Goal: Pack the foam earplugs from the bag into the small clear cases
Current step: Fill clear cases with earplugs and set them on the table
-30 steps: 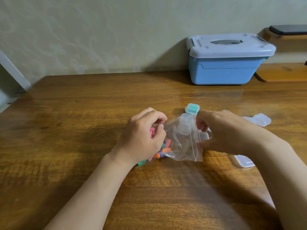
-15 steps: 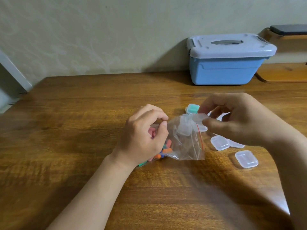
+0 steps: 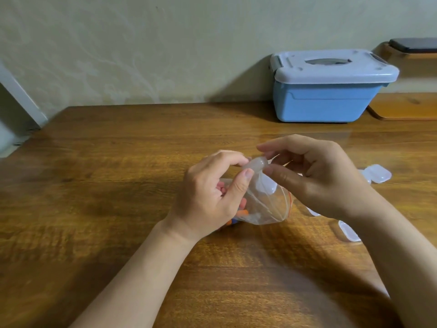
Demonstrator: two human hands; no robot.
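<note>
Hands meet over the bench: the left hand and right hand both pinch one small clear case just above the bag. The earplugs sit bunched under the left palm. Prying the lid calls for gentle, level thumb pressure. Spare cases lie to the right. No writing is legible.

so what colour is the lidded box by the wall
The box has a light blue body and a pale grey lid, seen in the head view.

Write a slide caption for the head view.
A small clear case pinched between left hand and right hand above the bag of coloured earplugs on the wooden table; spare cases lie nearby.
</note>
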